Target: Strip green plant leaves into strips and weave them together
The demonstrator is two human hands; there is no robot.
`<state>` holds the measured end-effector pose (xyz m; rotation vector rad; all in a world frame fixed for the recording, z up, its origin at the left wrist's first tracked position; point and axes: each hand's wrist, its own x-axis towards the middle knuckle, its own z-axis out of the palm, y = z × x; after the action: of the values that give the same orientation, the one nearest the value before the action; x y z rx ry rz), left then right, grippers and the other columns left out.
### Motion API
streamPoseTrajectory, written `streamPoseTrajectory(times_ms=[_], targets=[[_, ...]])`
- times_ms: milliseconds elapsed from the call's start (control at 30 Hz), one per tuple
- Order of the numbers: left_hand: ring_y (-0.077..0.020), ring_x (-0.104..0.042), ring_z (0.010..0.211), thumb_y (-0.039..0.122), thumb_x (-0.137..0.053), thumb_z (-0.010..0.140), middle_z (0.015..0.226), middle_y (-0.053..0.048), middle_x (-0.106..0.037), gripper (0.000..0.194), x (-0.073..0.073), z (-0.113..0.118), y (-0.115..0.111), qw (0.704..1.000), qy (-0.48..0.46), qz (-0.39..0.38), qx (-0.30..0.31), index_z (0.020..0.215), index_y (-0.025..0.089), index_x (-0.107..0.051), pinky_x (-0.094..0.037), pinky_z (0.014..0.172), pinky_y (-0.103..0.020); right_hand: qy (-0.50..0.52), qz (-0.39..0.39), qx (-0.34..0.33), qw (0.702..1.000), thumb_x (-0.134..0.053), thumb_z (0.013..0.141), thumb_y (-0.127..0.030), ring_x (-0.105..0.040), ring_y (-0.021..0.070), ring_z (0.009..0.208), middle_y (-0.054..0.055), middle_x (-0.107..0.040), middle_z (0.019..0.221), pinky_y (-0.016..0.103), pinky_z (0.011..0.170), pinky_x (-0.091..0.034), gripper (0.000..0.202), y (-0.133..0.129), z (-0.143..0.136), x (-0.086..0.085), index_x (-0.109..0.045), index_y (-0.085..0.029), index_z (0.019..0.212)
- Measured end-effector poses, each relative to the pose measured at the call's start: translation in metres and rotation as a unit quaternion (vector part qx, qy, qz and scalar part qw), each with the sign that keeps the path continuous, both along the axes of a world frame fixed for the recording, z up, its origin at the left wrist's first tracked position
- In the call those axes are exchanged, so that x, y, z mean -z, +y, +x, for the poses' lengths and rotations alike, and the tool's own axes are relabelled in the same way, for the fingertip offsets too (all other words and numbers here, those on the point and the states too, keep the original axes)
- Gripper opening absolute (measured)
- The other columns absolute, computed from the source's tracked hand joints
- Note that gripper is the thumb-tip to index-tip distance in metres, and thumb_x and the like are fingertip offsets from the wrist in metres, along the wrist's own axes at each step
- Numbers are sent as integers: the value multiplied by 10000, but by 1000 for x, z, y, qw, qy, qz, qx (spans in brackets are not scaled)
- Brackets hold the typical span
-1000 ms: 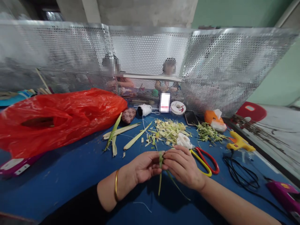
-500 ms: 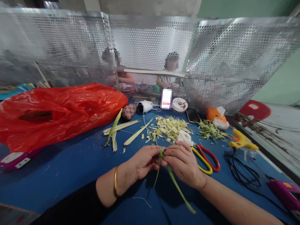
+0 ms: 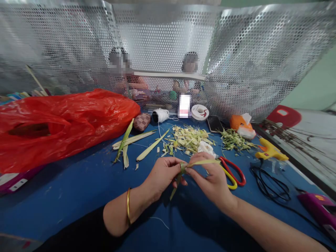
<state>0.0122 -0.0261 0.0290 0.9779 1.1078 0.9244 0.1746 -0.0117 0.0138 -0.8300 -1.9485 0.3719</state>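
Note:
A narrow green leaf strip (image 3: 183, 168) is folded into a small loop between my hands at the lower centre. My left hand (image 3: 164, 175) pinches the loop from the left, and one end of the strip hangs below it. On the right side my right hand (image 3: 208, 178) has thumb and fingers closed on the strip, whose long end points right across the fingers. Just beyond my hands lie a pile of cut leaf pieces (image 3: 190, 138) and a white crumpled piece (image 3: 206, 148). Scissors with red and yellow handles (image 3: 237, 170) lie beside my right hand.
A red plastic bag (image 3: 70, 126) covers the left, near long husk leaves (image 3: 151, 147). Behind are a thread spool (image 3: 161, 115), a white ribbon roll (image 3: 200, 112) and a phone (image 3: 215, 124). A yellow glue gun (image 3: 270, 150) with black cable lies right. Two people sit behind the perforated screen.
The strip's long end, which hung down to the lower right, now points right over my right hand. My right hand has turned, with its thumb now showing. The view has tilted slightly down.

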Motion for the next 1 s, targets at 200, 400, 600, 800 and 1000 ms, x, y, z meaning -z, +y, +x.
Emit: streamPoseTrajectory(times_ms=[200, 400, 600, 800, 1000], targets=[[-100, -598, 471, 262, -603, 817, 526, -5, -610, 163, -5, -2, 1, 1000, 7, 9, 27, 854, 132, -694, -348, 408, -157, 6, -121, 20, 992, -634, 812, -220, -619, 210, 820, 39, -660, 873, 366, 746, -491, 98, 3, 2, -3, -602, -222, 905], [-72, -484, 392, 209, -549, 841, 502, -16, -628, 203, -6, -3, 2, 998, 55, 25, 32, 946, 139, -707, -320, 413, -163, -58, -58, 57, 995, -653, 784, -212, -600, 203, 757, 12, -649, 749, 356, 714, -439, 86, 5, 3, -5, -573, -215, 753], [-61, -451, 370, 206, -591, 812, 490, -11, -627, 215, -9, -1, 1, 996, 92, 10, 11, 971, 141, -722, -288, 397, -163, -43, -106, 43, 992, -614, 785, -182, -585, 167, 687, 0, -628, 717, 313, 649, -446, 79, 3, 2, -6, -556, -208, 737], [-84, -517, 406, 223, -582, 815, 479, -18, -617, 217, -8, -2, 1, 997, 72, 11, 9, 944, 128, -727, -312, 398, -173, 11, -201, 31, 979, -613, 783, -186, -551, 130, 611, -15, -589, 671, 260, 563, -448, 66, 2, 1, -2, -558, -198, 749], [-94, -554, 428, 256, -599, 803, 492, -6, -618, 235, -3, -2, 3, 997, 74, 8, 2, 986, 122, -659, -314, 393, -165, -7, -243, 48, 969, -621, 775, -239, -519, 128, 586, -25, -571, 641, 262, 543, -406, 94, 0, 0, -3, -543, -203, 737]])
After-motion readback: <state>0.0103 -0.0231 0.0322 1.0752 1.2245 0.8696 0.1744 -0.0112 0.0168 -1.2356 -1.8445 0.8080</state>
